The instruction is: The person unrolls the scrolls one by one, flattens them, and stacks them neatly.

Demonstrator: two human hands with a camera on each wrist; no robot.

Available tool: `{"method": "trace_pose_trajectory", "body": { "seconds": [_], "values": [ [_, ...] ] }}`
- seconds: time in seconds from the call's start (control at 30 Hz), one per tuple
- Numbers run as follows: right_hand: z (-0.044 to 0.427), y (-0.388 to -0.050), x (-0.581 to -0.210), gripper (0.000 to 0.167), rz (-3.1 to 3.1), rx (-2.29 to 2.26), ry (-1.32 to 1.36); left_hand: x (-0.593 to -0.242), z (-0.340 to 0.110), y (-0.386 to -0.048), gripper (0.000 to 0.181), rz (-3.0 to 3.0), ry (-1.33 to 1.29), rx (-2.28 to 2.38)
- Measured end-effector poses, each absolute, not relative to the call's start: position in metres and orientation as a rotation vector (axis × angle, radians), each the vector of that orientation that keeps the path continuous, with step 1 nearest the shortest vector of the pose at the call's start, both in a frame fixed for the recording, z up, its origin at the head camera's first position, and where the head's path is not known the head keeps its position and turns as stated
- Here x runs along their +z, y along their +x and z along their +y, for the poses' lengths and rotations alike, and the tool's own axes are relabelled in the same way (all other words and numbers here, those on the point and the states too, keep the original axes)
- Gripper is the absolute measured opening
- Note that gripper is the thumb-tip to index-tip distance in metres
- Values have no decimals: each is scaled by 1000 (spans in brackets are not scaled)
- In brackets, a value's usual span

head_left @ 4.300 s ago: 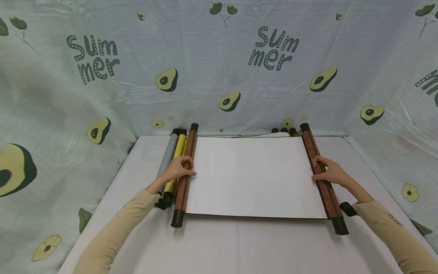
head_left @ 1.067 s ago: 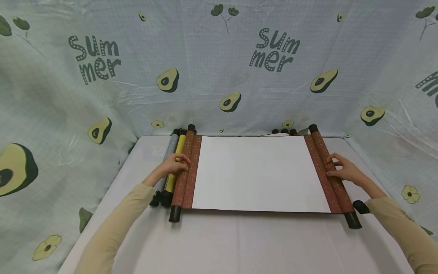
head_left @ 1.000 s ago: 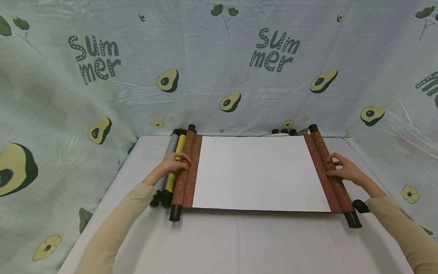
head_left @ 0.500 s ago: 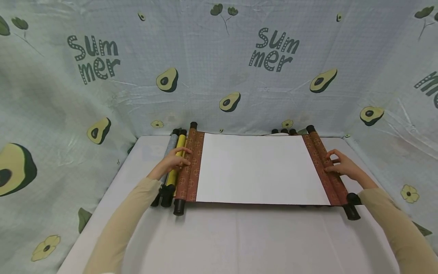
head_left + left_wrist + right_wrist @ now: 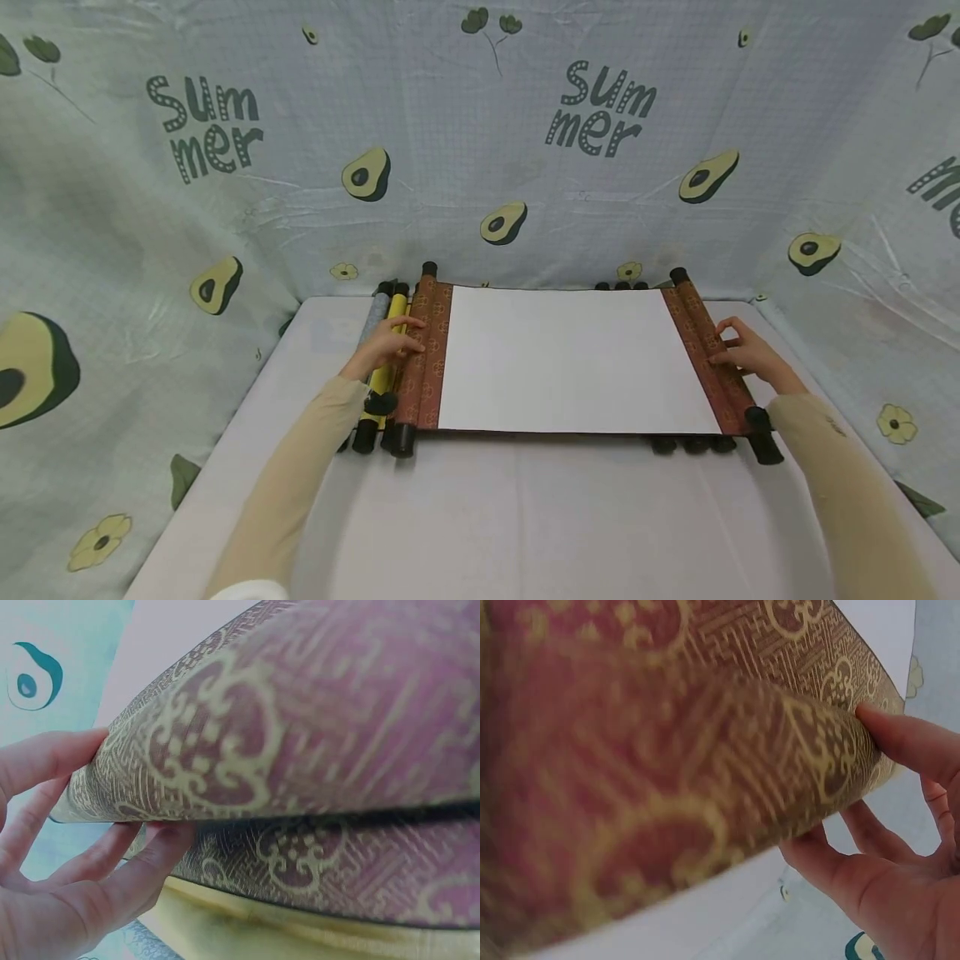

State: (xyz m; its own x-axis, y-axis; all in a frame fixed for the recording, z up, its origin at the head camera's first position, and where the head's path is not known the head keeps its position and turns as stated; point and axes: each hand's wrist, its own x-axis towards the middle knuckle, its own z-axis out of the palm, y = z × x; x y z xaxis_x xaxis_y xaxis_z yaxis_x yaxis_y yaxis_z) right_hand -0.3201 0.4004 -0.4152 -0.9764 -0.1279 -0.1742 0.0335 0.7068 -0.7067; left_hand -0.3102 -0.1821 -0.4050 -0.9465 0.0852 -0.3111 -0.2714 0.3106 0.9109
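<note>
A hanging scroll (image 5: 562, 358) is spread between both hands, its blank white sheet facing up. Red-brown brocade with gold patterning covers its ends, and black knobs tip its rollers. My left hand (image 5: 385, 343) grips the left roller (image 5: 417, 350); in the left wrist view the thumb and fingers of that hand (image 5: 82, 892) lie on opposite sides of the brocade roll (image 5: 195, 742). At the other end my right hand (image 5: 752, 357) pinches the right roller (image 5: 703, 333), and the right wrist view shows that hand (image 5: 900, 877) curled about the patterned roll (image 5: 727, 765).
A grey scroll (image 5: 377, 315) and a yellow scroll (image 5: 397, 310) lie rolled at the left, partly under the left arm. Several black knobs (image 5: 695, 444) poke out below the sheet at the right. The white table (image 5: 525, 517) meets an avocado-print curtain (image 5: 465, 150) behind.
More of the scroll's brocade ends has come into view since the oldest frame, with the hands moving apart. Over the last second both hands shifted the scroll farther back, revealing black knobs beneath its front edge.
</note>
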Motion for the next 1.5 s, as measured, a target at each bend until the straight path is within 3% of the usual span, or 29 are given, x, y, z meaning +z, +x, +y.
{"method": "trace_pose_trajectory", "body": {
  "seconds": [0.43, 1.0, 1.33, 1.43, 1.5],
  "values": [
    [394, -333, -423, 43, 2758, -1179, 42, -411, -173, -322, 48, 2280, -295, 1705],
    [397, -341, -431, 39, 2778, -1211, 64, -418, -166, -324, 32, 2262, -327, 1740],
    [390, -344, -435, 42, 2712, -1285, -6, -399, -167, -314, 37, 2358, -309, 1628],
    [389, -344, -437, 42, 2699, -1293, -24, -417, -172, -329, 39, 2413, -294, 1571],
    [388, -343, -437, 41, 2704, -1283, -32, -456, -186, -358, 41, 2494, -227, 1560]
  ]
}}
